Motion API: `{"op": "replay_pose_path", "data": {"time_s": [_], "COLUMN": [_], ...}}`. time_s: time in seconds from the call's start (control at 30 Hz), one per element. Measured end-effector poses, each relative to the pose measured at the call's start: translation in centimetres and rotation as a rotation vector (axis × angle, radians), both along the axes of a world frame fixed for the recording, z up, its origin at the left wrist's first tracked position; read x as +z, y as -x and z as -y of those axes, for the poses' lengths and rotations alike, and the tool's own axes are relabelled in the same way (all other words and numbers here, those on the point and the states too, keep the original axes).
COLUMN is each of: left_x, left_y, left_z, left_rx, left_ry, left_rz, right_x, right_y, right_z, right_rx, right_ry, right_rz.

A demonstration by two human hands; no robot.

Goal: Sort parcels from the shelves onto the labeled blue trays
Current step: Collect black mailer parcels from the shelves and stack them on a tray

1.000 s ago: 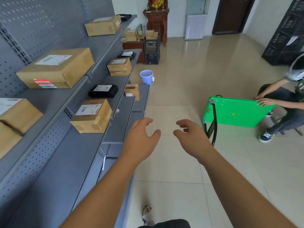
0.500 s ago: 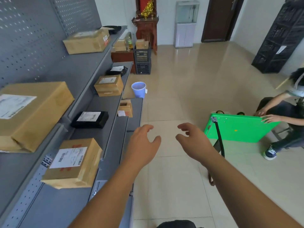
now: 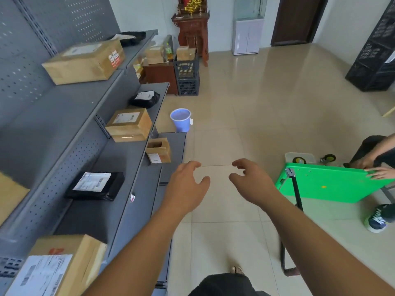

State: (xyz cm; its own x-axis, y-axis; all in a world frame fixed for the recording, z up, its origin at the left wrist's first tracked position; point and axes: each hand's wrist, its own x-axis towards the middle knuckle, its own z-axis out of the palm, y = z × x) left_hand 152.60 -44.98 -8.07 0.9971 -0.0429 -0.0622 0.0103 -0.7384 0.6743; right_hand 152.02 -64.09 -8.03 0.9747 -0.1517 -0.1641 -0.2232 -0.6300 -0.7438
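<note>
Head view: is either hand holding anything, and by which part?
Nothing held. Left hand and right hand are both empty, fingers loosely curled.

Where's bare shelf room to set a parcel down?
Upper shelf: bare this side of the big box. Middle shelf: gap between black parcel and brown box. Bottom shelf: bare this side of the small open box. Crowded by the far crate.
</note>
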Motion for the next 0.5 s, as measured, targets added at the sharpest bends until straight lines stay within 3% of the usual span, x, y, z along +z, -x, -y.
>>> {"op": "replay_pose_path", "data": {"time_s": [0.23, 0.5], "left_x": [0.0, -2.0], "left_y": [-9.4, -16.5], "left_z": [1.5, -4.1], "left_rx": [0.134, 0.288], "left_ry": [-0.057, -0.151], "left_rz": [-0.028, -0.147], "right_x": [0.7, -1.1], "right_y": [-12.2, -22.7], "right_z": [1.4, -4.8], "right_rx": [0.170, 0.409], "right_ry": [0.068, 0.144], "right_rz": [-0.016, -0.071]}}
